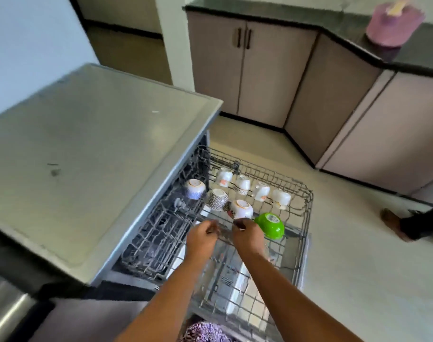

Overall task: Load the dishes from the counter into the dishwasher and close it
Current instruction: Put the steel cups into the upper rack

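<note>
single head view, wide-angle, looking steeply down, close over pulled-out rack (306, 201) of dishwasher (92, 154).

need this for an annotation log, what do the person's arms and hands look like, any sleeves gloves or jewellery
Both forearms are bare to the bottom edge of the picture, with no sleeves in view. The left hand and right hand wear no gloves. No watch, bracelet or ring can be made out, though motion blur hides fine detail at the fingers. A purple-and-white patterned garment shows between the arms.
</note>
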